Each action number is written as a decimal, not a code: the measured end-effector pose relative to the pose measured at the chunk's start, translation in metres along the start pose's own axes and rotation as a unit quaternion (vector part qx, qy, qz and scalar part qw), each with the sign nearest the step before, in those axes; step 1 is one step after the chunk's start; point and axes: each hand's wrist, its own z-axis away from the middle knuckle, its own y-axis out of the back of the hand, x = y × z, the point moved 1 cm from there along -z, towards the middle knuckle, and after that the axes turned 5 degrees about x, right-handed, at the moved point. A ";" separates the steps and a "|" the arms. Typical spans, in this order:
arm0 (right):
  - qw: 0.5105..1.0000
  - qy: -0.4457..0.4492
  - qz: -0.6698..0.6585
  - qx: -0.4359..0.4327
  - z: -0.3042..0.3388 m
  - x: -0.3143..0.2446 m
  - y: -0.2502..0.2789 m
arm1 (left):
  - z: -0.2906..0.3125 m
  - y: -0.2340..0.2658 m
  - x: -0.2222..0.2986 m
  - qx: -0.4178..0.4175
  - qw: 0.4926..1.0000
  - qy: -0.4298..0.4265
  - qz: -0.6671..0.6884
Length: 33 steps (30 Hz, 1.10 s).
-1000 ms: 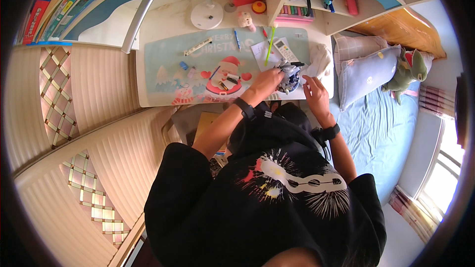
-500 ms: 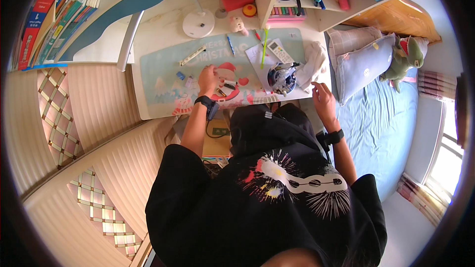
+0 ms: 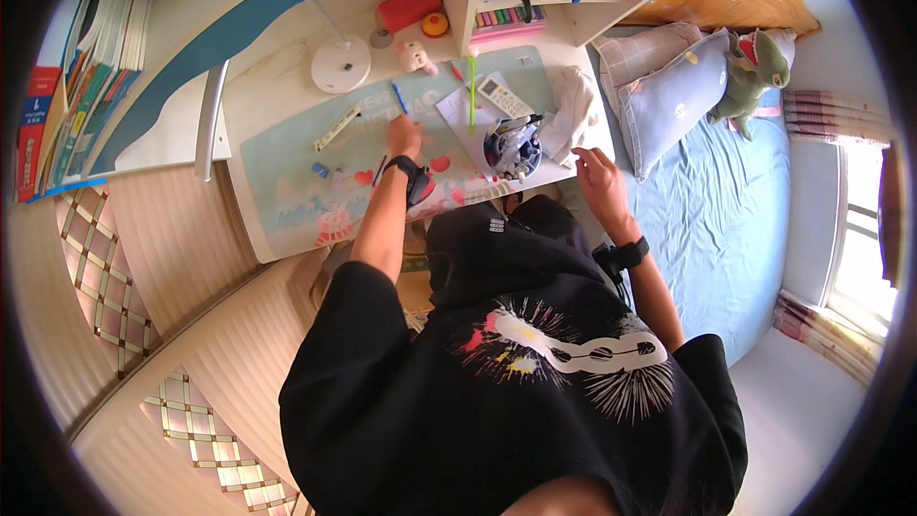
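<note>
My left hand [image 3: 405,138] reaches across the desk mat [image 3: 277,167]. Its fingers are closed at the near end of a blue pen [image 3: 399,96], whose far end sticks out beyond them. Beneath that wrist a few small items are mostly hidden, and a blue eraser-like piece [image 3: 320,170] lies to its left. At the desk's right front edge hangs my right hand [image 3: 602,183], loosely bent, fingers apart and holding nothing visible. Nearest to it are a white cloth [image 3: 573,110] and a round holder full of pens [image 3: 513,147].
A white remote [image 3: 504,96] and a green stick-like pen [image 3: 472,86] lie near the holder. A cream ruler-like strip [image 3: 338,129] rests to the left. Behind stand a white lamp base [image 3: 340,64], a plush toy [image 3: 415,57] and a red case [image 3: 411,8]. A bed [image 3: 716,229] is to the right.
My left hand has moved forward from the small items on the mat to the blue pen. My right hand stays by the desk edge. The whole view has shifted, so the desk appears further left.
</note>
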 end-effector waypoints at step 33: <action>0.943 -0.086 -0.322 -0.007 -0.054 -0.026 -0.004 | 0.141 0.071 0.181 -0.025 0.908 -0.404 0.107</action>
